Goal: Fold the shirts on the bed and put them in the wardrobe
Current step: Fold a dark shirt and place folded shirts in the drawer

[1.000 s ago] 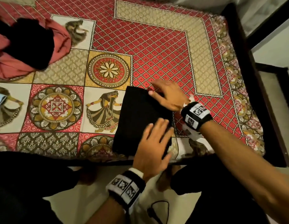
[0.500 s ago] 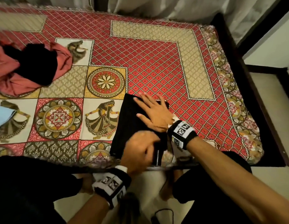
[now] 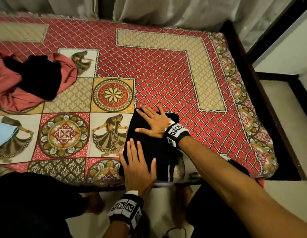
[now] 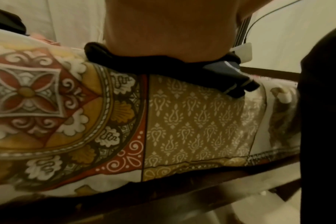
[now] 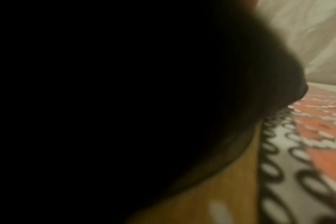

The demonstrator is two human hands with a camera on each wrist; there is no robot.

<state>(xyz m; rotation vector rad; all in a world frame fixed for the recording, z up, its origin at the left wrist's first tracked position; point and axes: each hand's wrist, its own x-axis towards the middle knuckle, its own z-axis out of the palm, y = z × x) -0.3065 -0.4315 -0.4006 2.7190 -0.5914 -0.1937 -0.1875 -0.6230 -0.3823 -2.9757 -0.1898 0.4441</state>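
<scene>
bed under a patterned spread: red diamond lattice over the far and right part, a beige l-shaped band within it, and nearer squares printed with medallions and dancing figures; a floral border runs down the right edge, and a dark frame shows beyond it. pale curtains hang behind the bed; a pale floor lies to the right and below the near edge. folded black shirt lies at the near edge of the bed, right of centre, its folded layers showing a white-edged seam at the near right corner; the left wrist view shows the same shirt lying over the rounded edge of the spread. left hand rests flat on the near part of the shirt, fingers straight and spread, grasping nothing. right hand lies flat on the far part, fingers straight and splayed, likewise released, its fingertips reaching the far edge of the shirt. each wrist carries a black band with printed markers. the right wrist view is mostly dark, with blurred spread at its right side. far left on the bed, a pink garment lies crumpled with a black garment on top; a light blue cloth shows at the left edge, well apart from the shirt.
</scene>
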